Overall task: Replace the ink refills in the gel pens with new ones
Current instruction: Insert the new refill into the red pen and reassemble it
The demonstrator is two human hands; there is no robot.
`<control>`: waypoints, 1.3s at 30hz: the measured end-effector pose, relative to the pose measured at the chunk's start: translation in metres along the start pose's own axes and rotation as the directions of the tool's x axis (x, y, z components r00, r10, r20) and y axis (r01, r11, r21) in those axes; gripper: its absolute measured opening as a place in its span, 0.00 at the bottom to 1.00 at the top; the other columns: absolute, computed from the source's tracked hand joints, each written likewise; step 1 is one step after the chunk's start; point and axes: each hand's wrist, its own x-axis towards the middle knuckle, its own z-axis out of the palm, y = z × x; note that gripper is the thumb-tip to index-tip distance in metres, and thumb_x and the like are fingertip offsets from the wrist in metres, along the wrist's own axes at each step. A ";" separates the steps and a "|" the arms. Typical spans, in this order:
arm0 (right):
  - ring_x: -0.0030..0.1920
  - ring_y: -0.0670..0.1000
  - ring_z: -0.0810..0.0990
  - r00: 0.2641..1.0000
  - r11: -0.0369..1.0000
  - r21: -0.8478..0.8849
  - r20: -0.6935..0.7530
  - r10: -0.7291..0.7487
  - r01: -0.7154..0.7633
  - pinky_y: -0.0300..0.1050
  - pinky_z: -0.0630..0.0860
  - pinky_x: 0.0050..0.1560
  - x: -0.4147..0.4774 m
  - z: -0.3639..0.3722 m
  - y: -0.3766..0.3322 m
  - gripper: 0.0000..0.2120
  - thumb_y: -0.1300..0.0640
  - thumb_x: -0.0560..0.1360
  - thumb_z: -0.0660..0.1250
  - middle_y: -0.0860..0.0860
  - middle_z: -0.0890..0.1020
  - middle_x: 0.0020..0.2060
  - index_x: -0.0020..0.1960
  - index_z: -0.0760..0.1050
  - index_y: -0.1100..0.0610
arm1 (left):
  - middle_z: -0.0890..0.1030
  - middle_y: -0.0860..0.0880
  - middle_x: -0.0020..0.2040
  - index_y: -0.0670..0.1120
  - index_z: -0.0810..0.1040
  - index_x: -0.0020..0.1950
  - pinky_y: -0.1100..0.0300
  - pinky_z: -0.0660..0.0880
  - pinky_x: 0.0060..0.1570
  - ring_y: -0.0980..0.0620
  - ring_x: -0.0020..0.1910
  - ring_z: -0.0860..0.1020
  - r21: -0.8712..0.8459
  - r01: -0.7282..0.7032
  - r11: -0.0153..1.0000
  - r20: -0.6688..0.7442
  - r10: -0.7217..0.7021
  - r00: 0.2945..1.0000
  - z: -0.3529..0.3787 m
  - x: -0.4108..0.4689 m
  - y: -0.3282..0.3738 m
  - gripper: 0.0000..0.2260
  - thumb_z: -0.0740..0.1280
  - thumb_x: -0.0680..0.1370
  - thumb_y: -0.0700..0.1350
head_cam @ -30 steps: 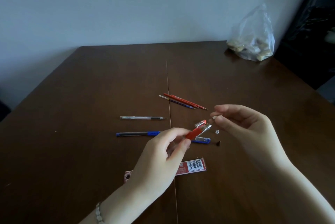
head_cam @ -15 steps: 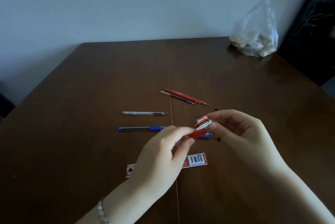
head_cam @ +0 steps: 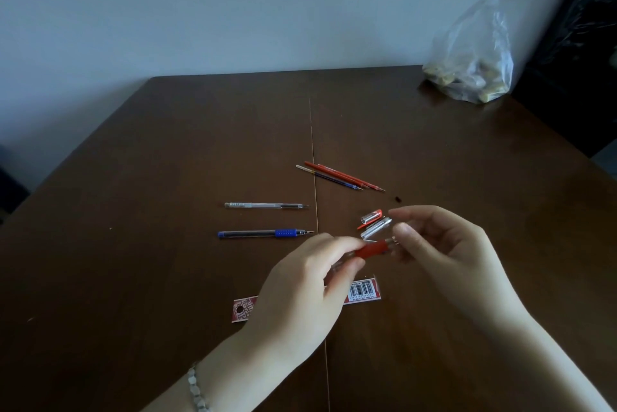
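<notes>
left hand [head_cam: 300, 281] grips red gel pen [head_cam: 372, 249] barrel, steadying | right hand [head_cam: 437, 244] pinches tip end, probably screwing nib cone | spare refills [head_cam: 340, 177] near on desk [head_cam: 133, 278]

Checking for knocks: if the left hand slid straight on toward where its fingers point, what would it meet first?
Probably the right hand, at the other end of the red-grip pen the left hand holds; depth is uncertain.

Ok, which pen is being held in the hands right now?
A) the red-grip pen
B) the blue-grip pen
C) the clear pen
A: the red-grip pen is pinched between the left hand and right hand, while the blue-grip pen and clear pen lie on the table.
</notes>
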 end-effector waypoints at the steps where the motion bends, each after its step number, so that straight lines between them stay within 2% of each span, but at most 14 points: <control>1: 0.34 0.41 0.82 1.000 1.000 0.007 -0.008 0.002 -0.002 0.28 0.75 0.35 -0.001 0.001 0.001 0.12 0.53 0.64 0.66 0.45 0.85 0.36 0.47 0.78 0.53 | 0.80 0.56 0.50 0.53 0.76 0.56 0.77 0.70 0.50 0.62 0.52 0.75 -0.004 -0.001 1.000 -0.005 0.001 1.000 0.000 0.000 0.001 0.14 0.61 0.72 0.51; 3: 0.38 0.43 0.83 1.000 0.999 0.034 -0.025 -0.013 0.014 0.29 0.76 0.39 -0.003 0.005 0.003 0.12 0.54 0.64 0.67 0.48 0.85 0.40 0.48 0.78 0.53 | 0.81 0.56 0.50 0.53 0.76 0.56 0.75 0.72 0.50 0.61 0.52 0.76 -0.006 0.007 1.000 -0.008 -0.007 1.000 0.000 0.001 0.001 0.14 0.61 0.72 0.51; 6: 0.32 0.42 0.82 0.996 0.998 0.065 -0.089 0.003 0.003 0.30 0.76 0.34 -0.003 0.010 0.004 0.11 0.52 0.63 0.68 0.49 0.85 0.33 0.45 0.79 0.53 | 0.81 0.55 0.51 0.52 0.76 0.57 0.72 0.75 0.49 0.61 0.50 0.77 -0.002 0.014 1.000 0.003 -0.014 1.000 -0.001 0.002 0.002 0.15 0.61 0.72 0.52; 8: 0.34 0.42 0.82 0.995 0.996 0.076 -0.091 0.041 -0.034 0.30 0.76 0.34 -0.002 0.011 0.007 0.14 0.49 0.63 0.67 0.51 0.85 0.34 0.46 0.79 0.53 | 0.81 0.55 0.51 0.52 0.76 0.57 0.72 0.75 0.49 0.61 0.50 0.77 -0.022 0.038 0.999 0.011 -0.037 0.999 -0.001 0.002 0.005 0.13 0.63 0.74 0.51; 10: 0.44 0.45 0.84 0.994 0.964 0.252 -0.046 0.103 -0.088 0.33 0.78 0.40 -0.002 0.010 0.011 0.20 0.46 0.63 0.70 0.52 0.86 0.43 0.51 0.79 0.54 | 0.80 0.59 0.47 0.54 0.77 0.55 0.74 0.74 0.47 0.62 0.49 0.77 -0.104 0.103 0.989 0.019 -0.101 0.995 -0.003 0.003 0.006 0.10 0.64 0.75 0.47; 12: 0.48 0.51 0.84 0.989 0.886 0.444 0.003 0.147 -0.133 0.36 0.79 0.42 -0.001 0.010 0.012 0.26 0.44 0.57 0.76 0.53 0.86 0.47 0.52 0.79 0.53 | 0.79 0.64 0.39 0.58 0.76 0.49 0.75 0.73 0.40 0.64 0.45 0.78 -0.206 0.168 0.964 0.035 -0.164 0.986 -0.004 0.005 0.009 0.08 0.64 0.74 0.45; 17: 0.37 0.47 0.83 0.970 0.815 0.554 -0.056 0.238 -0.168 0.36 0.79 0.37 0.005 0.014 0.016 0.27 0.42 0.44 0.81 0.49 0.84 0.32 0.40 0.82 0.51 | 0.79 0.59 0.36 0.58 0.75 0.45 0.74 0.73 0.31 0.65 0.37 0.78 -0.352 0.245 0.903 0.095 -0.226 0.969 -0.003 0.009 0.014 0.07 0.65 0.74 0.45; 19: 0.40 0.48 0.84 0.970 0.770 0.607 0.009 0.242 -0.198 0.37 0.80 0.39 0.007 0.016 0.015 0.26 0.45 0.49 0.80 0.51 0.84 0.36 0.44 0.82 0.52 | 0.79 0.59 0.37 0.56 0.77 0.47 0.72 0.73 0.32 0.64 0.36 0.78 -0.367 0.253 0.895 0.096 -0.235 0.967 -0.002 0.009 0.013 0.05 0.65 0.74 0.46; 21: 0.43 0.50 0.84 0.961 0.707 0.663 0.074 0.265 -0.246 0.38 0.81 0.41 0.007 0.016 0.014 0.18 0.52 0.56 0.75 0.53 0.86 0.41 0.45 0.83 0.55 | 0.79 0.58 0.37 0.52 0.78 0.50 0.72 0.73 0.31 0.63 0.34 0.78 -0.381 0.250 0.890 0.094 -0.232 0.968 -0.002 0.010 0.011 0.06 0.65 0.74 0.46; 24: 0.40 0.48 0.84 0.950 0.700 0.652 0.111 0.292 -0.291 0.37 0.80 0.38 0.007 0.016 0.016 0.16 0.51 0.56 0.75 0.54 0.86 0.39 0.41 0.83 0.58 | 0.78 0.57 0.36 0.50 0.79 0.51 0.73 0.71 0.28 0.63 0.32 0.77 -0.376 0.235 0.896 0.085 -0.219 0.972 -0.003 0.010 0.010 0.07 0.64 0.75 0.45; 26: 0.39 0.49 0.82 0.947 0.705 0.637 0.149 0.286 -0.313 0.39 0.80 0.41 0.007 0.016 0.020 0.24 0.46 0.54 0.79 0.54 0.84 0.38 0.43 0.80 0.60 | 0.79 0.58 0.36 0.50 0.79 0.50 0.74 0.71 0.29 0.64 0.33 0.78 -0.369 0.219 0.903 0.084 -0.202 0.976 -0.003 0.009 0.010 0.07 0.65 0.74 0.45; 30: 0.45 0.51 0.83 0.941 0.670 0.663 0.197 0.276 -0.335 0.41 0.81 0.46 0.005 0.016 0.022 0.28 0.44 0.53 0.79 0.54 0.85 0.43 0.47 0.81 0.58 | 0.79 0.60 0.37 0.53 0.78 0.49 0.74 0.72 0.31 0.65 0.35 0.78 -0.355 0.221 0.908 0.077 -0.207 0.975 -0.002 0.008 0.008 0.06 0.65 0.74 0.45; 35: 0.42 0.49 0.82 0.950 0.749 0.588 0.132 0.284 -0.306 0.40 0.81 0.45 0.005 0.018 0.025 0.28 0.40 0.51 0.78 0.53 0.85 0.41 0.42 0.82 0.59 | 0.79 0.59 0.37 0.56 0.77 0.47 0.74 0.72 0.31 0.65 0.35 0.78 -0.354 0.222 0.908 0.088 -0.204 0.975 -0.002 0.007 0.009 0.06 0.65 0.74 0.45; 39: 0.46 0.50 0.83 0.959 0.762 0.583 0.150 0.240 -0.282 0.43 0.81 0.47 0.003 0.018 0.022 0.28 0.40 0.53 0.77 0.52 0.85 0.46 0.47 0.82 0.56 | 0.79 0.61 0.39 0.55 0.77 0.49 0.73 0.74 0.34 0.65 0.38 0.78 -0.339 0.223 0.914 0.085 -0.207 0.975 -0.002 0.008 0.007 0.06 0.65 0.74 0.47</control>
